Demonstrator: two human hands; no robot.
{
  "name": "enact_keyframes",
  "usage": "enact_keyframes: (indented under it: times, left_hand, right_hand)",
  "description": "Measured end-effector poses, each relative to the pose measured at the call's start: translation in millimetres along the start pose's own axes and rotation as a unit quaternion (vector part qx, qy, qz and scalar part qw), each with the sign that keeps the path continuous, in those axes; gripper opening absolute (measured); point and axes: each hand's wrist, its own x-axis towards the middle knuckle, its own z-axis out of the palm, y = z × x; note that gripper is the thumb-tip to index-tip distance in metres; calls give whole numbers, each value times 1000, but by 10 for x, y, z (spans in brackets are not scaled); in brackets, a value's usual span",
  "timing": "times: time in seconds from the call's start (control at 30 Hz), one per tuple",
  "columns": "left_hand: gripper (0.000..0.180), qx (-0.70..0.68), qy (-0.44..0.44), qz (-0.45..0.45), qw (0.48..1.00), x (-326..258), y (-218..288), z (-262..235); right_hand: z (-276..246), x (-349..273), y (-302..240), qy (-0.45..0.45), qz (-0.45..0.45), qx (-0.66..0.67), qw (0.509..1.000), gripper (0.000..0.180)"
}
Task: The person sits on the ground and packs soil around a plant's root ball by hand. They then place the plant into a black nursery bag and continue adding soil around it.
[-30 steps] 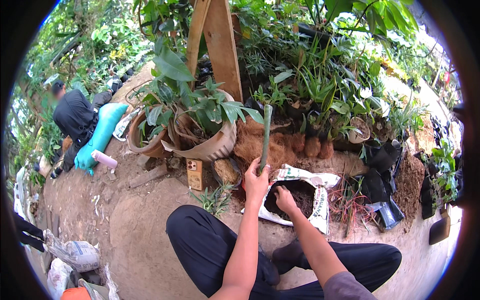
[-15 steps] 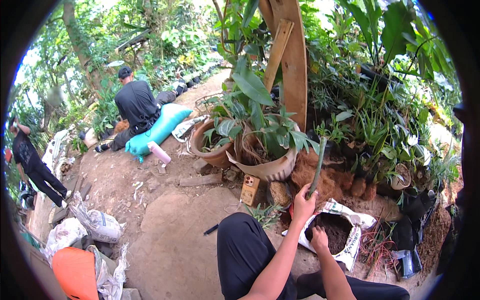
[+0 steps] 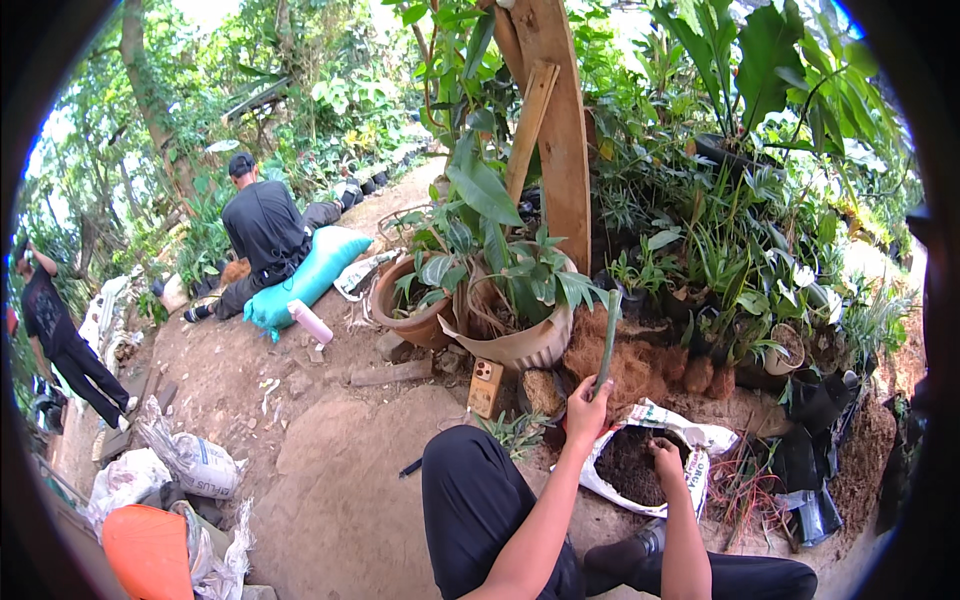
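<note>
Bare dirt ground [image 3: 330, 470] in a garden nursery, potted plants crowding its far edge. The left hand [image 3: 587, 412] has its fingers wrapped around an upright green stem cutting [image 3: 607, 340]. The right hand [image 3: 665, 460] digs curled fingers into dark soil in a white sack [image 3: 690, 470].

The person wore black trousers [image 3: 480, 510] and a dark shoe [image 3: 625, 552]. Both forearms were bare, with no sleeves, gloves, watch or rings showing on the left hand [image 3: 585, 412] or the right hand [image 3: 665, 462].
</note>
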Motion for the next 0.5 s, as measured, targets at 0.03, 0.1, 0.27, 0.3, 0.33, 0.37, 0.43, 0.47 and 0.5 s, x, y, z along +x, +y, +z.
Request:
enact_keyframes:
  times: [0.03,0.1,0.27,0.3,0.33,0.37,0.43,0.47,0.5]
  left_hand:
    - [25,-18,0,6,1000,-2,-9,20]
    - [25,-49,3,1,999,-35,-24,75]
    - [26,-37,-10,-35,999,-64,75,34]
    - [27,-41,-10,-46,998,-65,92,12]
    - [27,-37,2,-26,999,-58,102,3]
    - [27,-34,13,-6,999,-42,106,-11]
    - [26,-10,30,1,999,-15,84,-42]
    - [26,-19,29,15,999,4,64,-58]
    - [26,-23,32,21,999,15,36,-68]
  right_hand:
    - [-28,-38,-30,-22,5,38,999,29]
    - [-45,-86,-52,-40,26,77,996,32]
    - [-11,-99,251,21,78,52,995,52]
    - [-25,-68,334,40,105,10,994,51]
    - [-23,-29,409,16,113,53,992,49]
    - [-6,-1,481,-6,118,95,988,47]
    - [-4,49,551,-22,181,224,957,26]
    - [-9,57,551,-27,184,273,944,24]
    - [-5,51,529,-41,184,327,926,21]
